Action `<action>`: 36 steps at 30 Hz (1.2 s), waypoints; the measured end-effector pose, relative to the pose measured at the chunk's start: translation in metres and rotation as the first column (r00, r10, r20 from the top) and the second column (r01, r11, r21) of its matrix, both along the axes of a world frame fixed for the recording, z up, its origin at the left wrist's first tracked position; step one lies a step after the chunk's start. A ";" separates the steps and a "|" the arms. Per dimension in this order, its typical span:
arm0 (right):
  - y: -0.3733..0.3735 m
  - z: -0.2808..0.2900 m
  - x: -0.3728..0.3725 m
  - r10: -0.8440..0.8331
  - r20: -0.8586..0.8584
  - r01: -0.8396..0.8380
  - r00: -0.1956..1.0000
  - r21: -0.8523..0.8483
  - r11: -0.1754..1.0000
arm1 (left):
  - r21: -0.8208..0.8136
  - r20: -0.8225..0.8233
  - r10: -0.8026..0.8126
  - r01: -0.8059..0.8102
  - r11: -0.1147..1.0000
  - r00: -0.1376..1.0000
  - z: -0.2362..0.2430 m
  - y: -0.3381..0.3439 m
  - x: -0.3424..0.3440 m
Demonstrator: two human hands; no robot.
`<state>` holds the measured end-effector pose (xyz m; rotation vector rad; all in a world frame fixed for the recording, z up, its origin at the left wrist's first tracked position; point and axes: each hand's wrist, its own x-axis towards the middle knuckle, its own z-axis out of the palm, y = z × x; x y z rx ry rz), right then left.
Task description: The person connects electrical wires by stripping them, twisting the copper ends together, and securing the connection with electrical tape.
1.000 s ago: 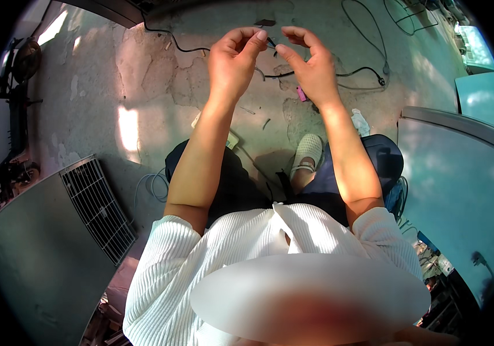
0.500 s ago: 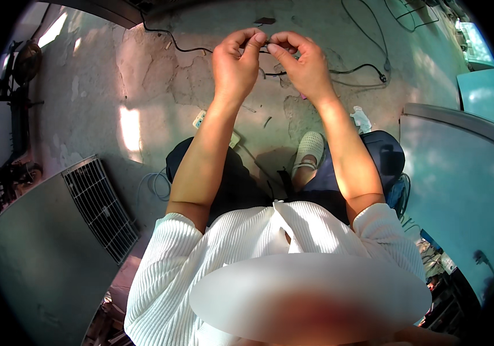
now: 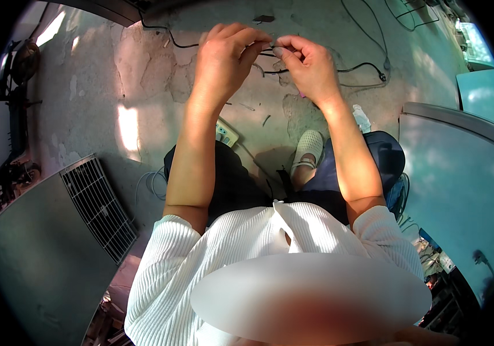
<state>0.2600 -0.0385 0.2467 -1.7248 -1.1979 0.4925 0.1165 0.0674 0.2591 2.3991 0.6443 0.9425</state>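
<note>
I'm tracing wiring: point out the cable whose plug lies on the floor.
The black cable running out rightward from behind the right hand: its plug shows at the far end, while the grey cable beside it shows none.

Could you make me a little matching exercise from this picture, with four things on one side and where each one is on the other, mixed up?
Things:
1. Right hand
2. Perforated pale shoe
3. Power strip
4. Wire rack

Places:
A. Along the edge of a large grey panel
B. Just right of the left forearm, partly hidden
C. Worn on a foot
D. At the top of the picture, its fingers close to those of the left hand

Right pairs: 1-D, 2-C, 3-B, 4-A
</note>
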 end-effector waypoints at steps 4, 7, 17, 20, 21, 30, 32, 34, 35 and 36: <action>-0.003 0.006 0.000 -0.002 0.050 0.004 0.999 -0.058 0.998 | 0.154 -0.003 0.018 -0.017 0.988 1.000 -0.005 -0.001 0.001; -0.003 0.009 0.002 0.044 0.162 -0.031 0.986 -0.081 0.996 | 0.186 -0.063 0.011 0.001 0.983 0.998 -0.005 -0.003 -0.001; -0.005 0.010 0.003 0.186 0.471 -0.045 0.862 -0.294 0.955 | 0.170 -0.170 -0.004 0.033 0.985 0.985 -0.014 -0.011 0.004; -0.005 0.007 0.005 0.135 0.392 -0.024 0.910 -0.275 0.961 | 0.195 -0.112 0.041 -0.018 0.981 0.993 -0.017 -0.012 0.009; -0.005 0.009 0.004 0.110 0.333 -0.018 0.936 -0.268 0.963 | 0.199 -0.088 0.056 -0.038 0.979 0.995 -0.017 -0.012 0.010; 0.000 0.022 0.002 -0.020 0.104 0.041 0.994 -0.199 0.979 | -0.665 0.114 0.222 -0.091 0.741 0.968 -0.017 -0.025 0.022; 0.000 0.022 0.002 -0.027 0.089 0.044 0.996 -0.188 0.981 | -0.857 0.129 0.226 -0.006 0.516 0.966 -0.018 -0.022 0.021; 0.000 0.023 0.002 -0.034 0.085 0.049 0.996 -0.181 0.982 | -0.932 0.180 0.209 0.099 0.349 0.961 -0.021 -0.018 0.019; 0.000 0.022 0.003 -0.032 0.081 0.046 0.996 -0.180 0.983 | -0.937 0.223 0.191 0.156 0.312 0.956 -0.026 -0.016 0.018; 0.001 0.019 0.005 -0.032 0.077 0.045 0.997 -0.181 0.982 | -0.938 0.267 0.172 0.214 0.272 0.948 -0.028 -0.014 0.017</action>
